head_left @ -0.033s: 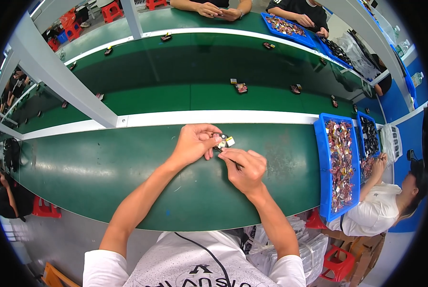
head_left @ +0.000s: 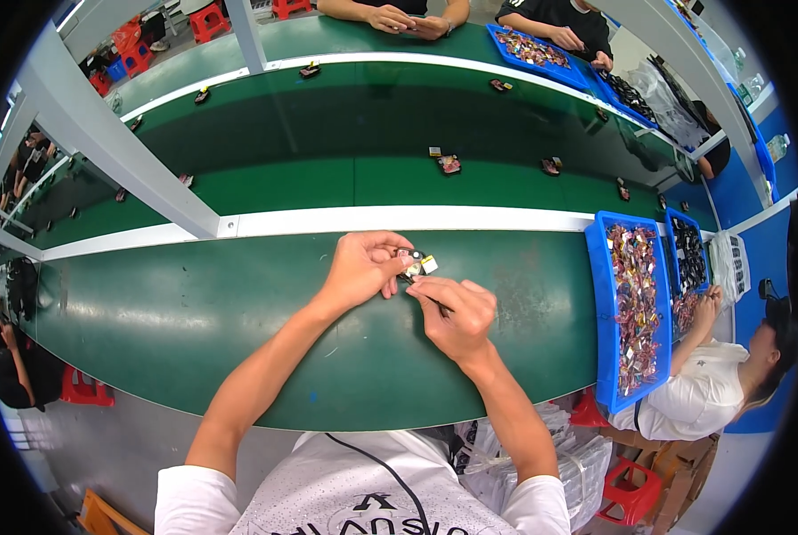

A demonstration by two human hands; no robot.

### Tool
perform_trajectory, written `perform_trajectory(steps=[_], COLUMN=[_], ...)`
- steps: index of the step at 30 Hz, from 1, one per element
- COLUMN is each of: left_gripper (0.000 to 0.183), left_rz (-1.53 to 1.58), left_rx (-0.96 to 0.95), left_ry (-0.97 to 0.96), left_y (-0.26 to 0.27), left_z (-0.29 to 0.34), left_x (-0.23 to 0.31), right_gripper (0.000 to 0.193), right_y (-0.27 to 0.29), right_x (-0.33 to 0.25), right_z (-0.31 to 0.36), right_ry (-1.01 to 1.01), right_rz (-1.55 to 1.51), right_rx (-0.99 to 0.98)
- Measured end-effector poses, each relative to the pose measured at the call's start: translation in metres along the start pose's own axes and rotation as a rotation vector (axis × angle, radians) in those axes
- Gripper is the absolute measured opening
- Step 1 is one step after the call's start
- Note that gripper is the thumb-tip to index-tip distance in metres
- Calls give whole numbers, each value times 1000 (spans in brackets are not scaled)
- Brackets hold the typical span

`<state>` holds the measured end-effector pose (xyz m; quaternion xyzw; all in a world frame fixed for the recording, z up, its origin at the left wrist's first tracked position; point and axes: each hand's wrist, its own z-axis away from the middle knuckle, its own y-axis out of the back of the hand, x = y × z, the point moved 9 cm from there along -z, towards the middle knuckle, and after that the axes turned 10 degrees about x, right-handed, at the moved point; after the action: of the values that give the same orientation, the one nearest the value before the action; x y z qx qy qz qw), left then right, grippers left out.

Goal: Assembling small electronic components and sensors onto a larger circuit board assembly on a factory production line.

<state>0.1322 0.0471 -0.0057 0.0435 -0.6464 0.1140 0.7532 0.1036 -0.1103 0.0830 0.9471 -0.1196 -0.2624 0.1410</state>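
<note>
Above the green tabletop (head_left: 185, 308), my left hand (head_left: 361, 269) pinches a small black item (head_left: 415, 255) with a pale, colourful front, between thumb and fingers. A white and yellow tag (head_left: 429, 265) sticks out from its right side. Close against the lower edge of the item, my right hand (head_left: 461, 314) is closed in a pinch on a thin black piece (head_left: 445, 308), mostly covered by the fingers. Whether this piece is joined to the item I cannot tell.
At my right stands a blue tray (head_left: 605, 312) full of small colourful pieces; a second blue tray (head_left: 671, 218) holds black parts beside a co-worker (head_left: 697, 383). Beyond a white rail (head_left: 399, 219), a green belt (head_left: 283, 183) carries several small black items with tags. Other people sit across it.
On the belt, the small tagged items have shifted very slightly. Both my hands keep the same place and grip.
</note>
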Motion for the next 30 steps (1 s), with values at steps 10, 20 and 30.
perform_trajectory(steps=[10, 20, 30], left_gripper=[14, 15, 35], left_rz=[-149, -246, -1010], left_rx=[72, 468, 1054], left_ry=[-2, -293, -552], left_y=[-1, 76, 144], left_z=[5, -70, -71], left_x=[9, 42, 100], right_gripper=[14, 19, 16], right_y=[-2, 21, 20], right_x=[8, 21, 20], right_z=[0, -6, -10], right_ry=[-103, -197, -175], right_rz=[-27, -25, -29], right_rx=[6, 147, 117])
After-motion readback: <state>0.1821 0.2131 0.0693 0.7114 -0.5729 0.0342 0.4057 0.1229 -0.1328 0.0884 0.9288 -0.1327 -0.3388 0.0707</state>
